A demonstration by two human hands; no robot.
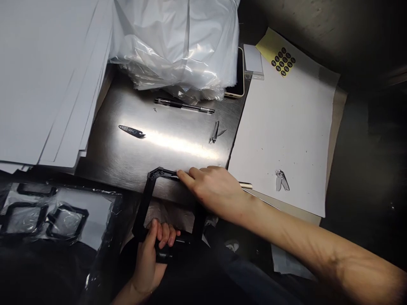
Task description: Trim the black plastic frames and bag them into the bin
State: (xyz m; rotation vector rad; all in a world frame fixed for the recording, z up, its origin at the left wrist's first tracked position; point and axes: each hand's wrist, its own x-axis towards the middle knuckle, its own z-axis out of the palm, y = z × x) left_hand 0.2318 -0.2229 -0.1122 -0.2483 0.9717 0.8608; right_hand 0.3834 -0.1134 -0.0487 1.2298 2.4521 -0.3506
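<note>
A black plastic frame (144,203) with angled corners is held over the front edge of the metal table. My left hand (155,245) is closed around its near side, with the thumb lying along it. My right hand (213,188) is closed at the frame's far side, gripping a slim tool (246,185). The tool's pale metallic handle end sticks out behind the wrist, and its thin tip lies along the frame beside my index finger. Most of the tool is hidden in the hand, so its exact kind does not show.
On the metal table (127,156) lie a pen (184,105), a small black blade-shaped piece (132,131) and a nail clipper (214,132). Another clipper (282,180) rests on white paper (280,127) near a yellow sticker sheet (282,61). Bagged black frames (68,222) sit at left.
</note>
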